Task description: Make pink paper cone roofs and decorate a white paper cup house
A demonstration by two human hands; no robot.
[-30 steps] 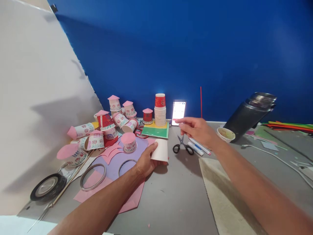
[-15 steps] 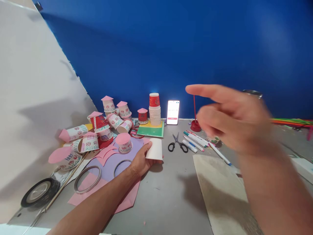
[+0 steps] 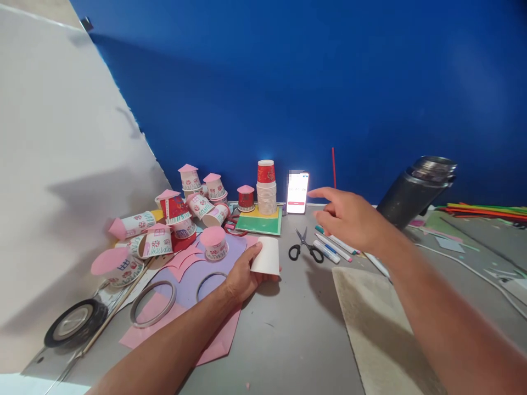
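Note:
My left hand (image 3: 247, 272) is closed around a plain white paper cup (image 3: 265, 257), just above the grey table. My right hand (image 3: 349, 214) reaches forward with the index finger stretched out and the other fingers partly curled; nothing shows in it. Its fingertip is close to the right edge of a lit phone (image 3: 297, 193), though I cannot tell if they touch. Black-handled scissors (image 3: 305, 247) lie between the hands. Several markers (image 3: 329, 249) lie under the right hand, partly hidden by it. Left of the phone stands a stack of paper cups (image 3: 267, 195), the top one red.
Several decorated cups with pink paper roofs (image 3: 213, 240) crowd the left side. Tape rings (image 3: 153, 303), a black tape roll (image 3: 74, 322) and pink and purple paper (image 3: 228, 252) lie nearer. A dark flask (image 3: 405, 197) leans at right, behind a beige sheet (image 3: 370, 318).
My right hand has moved forward and away from me, toward the phone, uncovering the flask. The left hand keeps hold of the white cup. The view has shifted slightly.

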